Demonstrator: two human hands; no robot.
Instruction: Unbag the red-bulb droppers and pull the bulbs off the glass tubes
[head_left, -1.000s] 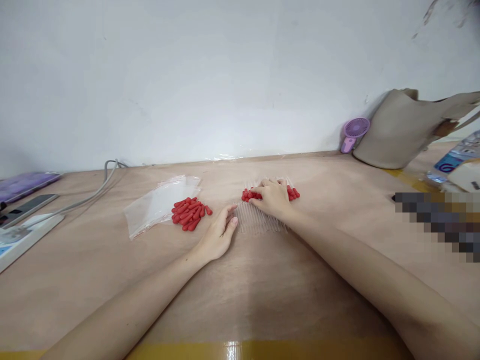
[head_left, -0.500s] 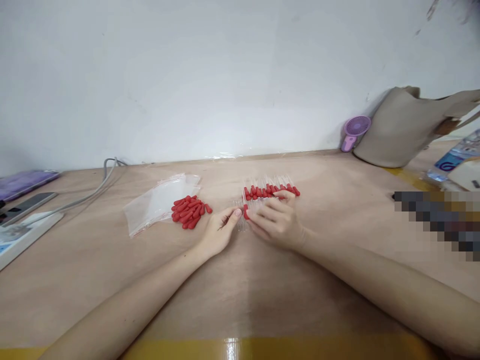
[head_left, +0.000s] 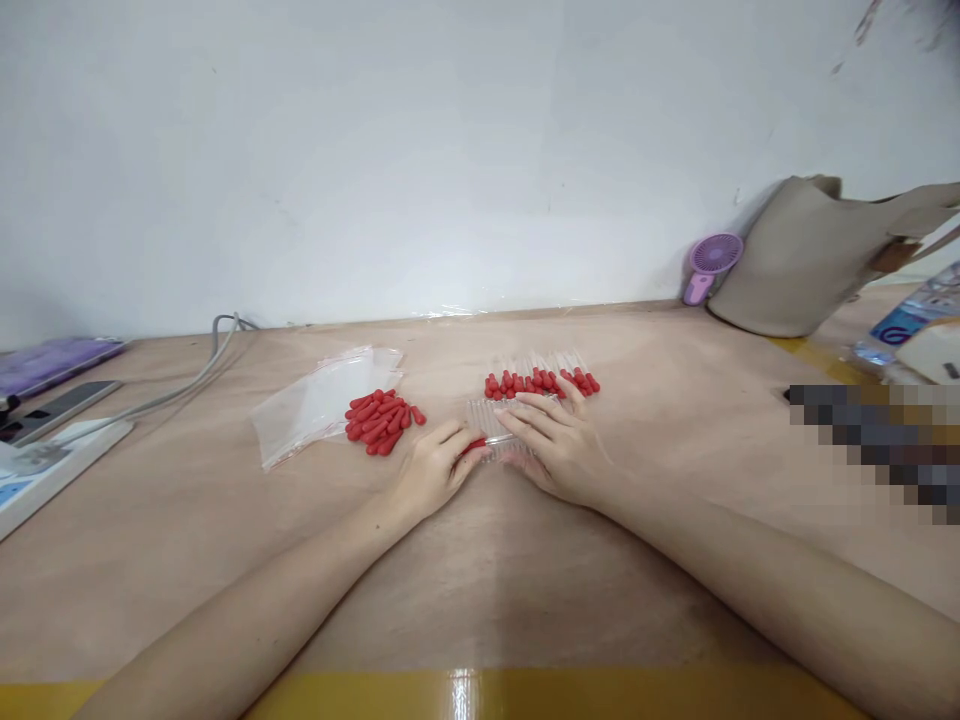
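Note:
My left hand [head_left: 431,468] is closed around a red rubber cap [head_left: 472,447] fitted on a clear tube, just left of a row of bare clear tubes [head_left: 491,420] on the wooden table [head_left: 480,590]. My right hand [head_left: 555,445] lies over those tubes with fingers stretched out, its fingertips near the tube that the left hand holds. Behind it lies a row of tubes with red caps [head_left: 540,381]. A loose pile of red caps [head_left: 381,422] sits to the left.
An empty clear plastic bag [head_left: 319,400] lies beside the loose caps. A power strip and cable [head_left: 60,445] are at the far left. A purple mini fan [head_left: 709,265], a beige bag [head_left: 817,255] and a water bottle [head_left: 911,315] stand at the back right.
My right hand drew back from the capped row toward me, bringing a capped tube. My left hand closed on its red cap, and the right hand's fingers flattened over the bare tubes.

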